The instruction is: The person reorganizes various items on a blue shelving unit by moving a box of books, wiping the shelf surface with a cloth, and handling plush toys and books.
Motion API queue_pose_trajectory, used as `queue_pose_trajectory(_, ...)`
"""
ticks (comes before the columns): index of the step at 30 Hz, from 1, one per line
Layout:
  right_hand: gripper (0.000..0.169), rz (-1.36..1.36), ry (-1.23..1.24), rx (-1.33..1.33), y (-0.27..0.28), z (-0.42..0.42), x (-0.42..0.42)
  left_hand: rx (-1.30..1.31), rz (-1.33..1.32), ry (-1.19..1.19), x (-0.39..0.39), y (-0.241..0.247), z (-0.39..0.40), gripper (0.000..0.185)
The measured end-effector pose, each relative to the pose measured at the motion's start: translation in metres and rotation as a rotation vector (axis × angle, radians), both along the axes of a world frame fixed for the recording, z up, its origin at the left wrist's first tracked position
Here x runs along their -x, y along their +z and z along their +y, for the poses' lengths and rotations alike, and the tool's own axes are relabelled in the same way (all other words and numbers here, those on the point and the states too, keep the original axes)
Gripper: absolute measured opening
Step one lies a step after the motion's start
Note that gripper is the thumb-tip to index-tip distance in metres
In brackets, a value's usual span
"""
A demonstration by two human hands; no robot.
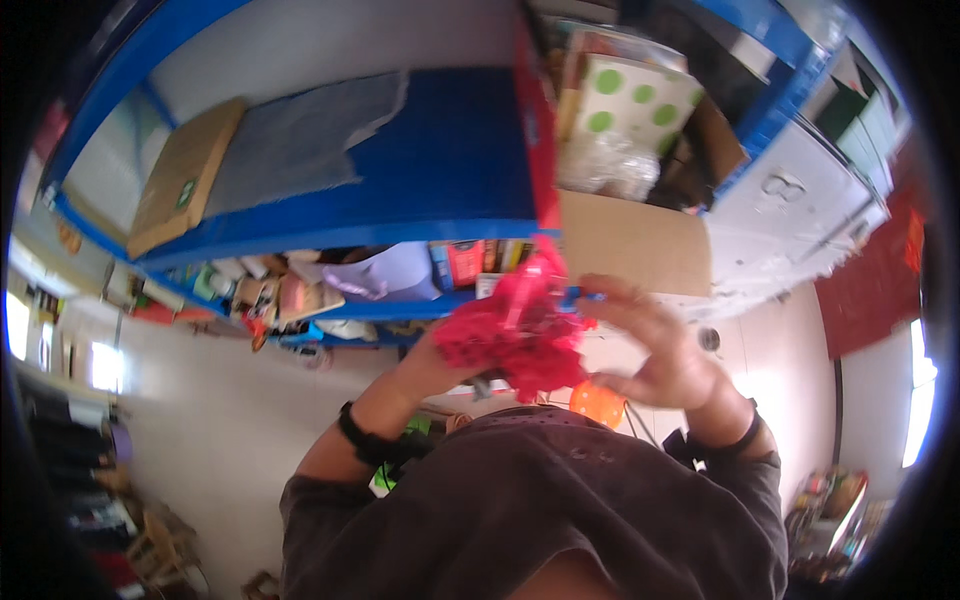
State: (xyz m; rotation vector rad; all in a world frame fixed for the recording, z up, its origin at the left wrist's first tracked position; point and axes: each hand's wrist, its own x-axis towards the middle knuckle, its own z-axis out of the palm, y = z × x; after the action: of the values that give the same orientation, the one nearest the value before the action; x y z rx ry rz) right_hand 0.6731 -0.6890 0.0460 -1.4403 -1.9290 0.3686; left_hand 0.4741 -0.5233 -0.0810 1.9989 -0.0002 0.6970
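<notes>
A bunched-up pink thing with dark spots [517, 334], fabric or thin plastic, is held before my chest by my left hand [442, 364], whose fingers are partly hidden beneath it. Close to its right side is my right hand [664, 352], blurred, with fingers spread and nothing seen in its grasp. An orange balloon-like object with pale dots [598, 405] shows below the right hand, partly hidden by my shirt.
A blue metal shelf [450, 150] spans the front, bearing a flat cardboard box [184, 176] at left. Books [465, 262] and a lilac item [397, 274] fill the level below. At right stand a green-dotted box [637, 101] and a large white box [795, 202].
</notes>
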Motion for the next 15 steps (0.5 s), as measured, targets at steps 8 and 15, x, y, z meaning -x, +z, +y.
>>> queue_pose_trajectory(8,0.063,0.241,0.14,0.157,-0.042,0.076,0.059,0.668,0.044,-0.011,0.051,-0.004,0.0,0.054)
queue_pose_trajectory(15,0.043,0.301,-0.195,-0.066,-0.06,0.124,0.081,0.803,0.032,0.643,0.16,-0.021,-0.008,0.044)
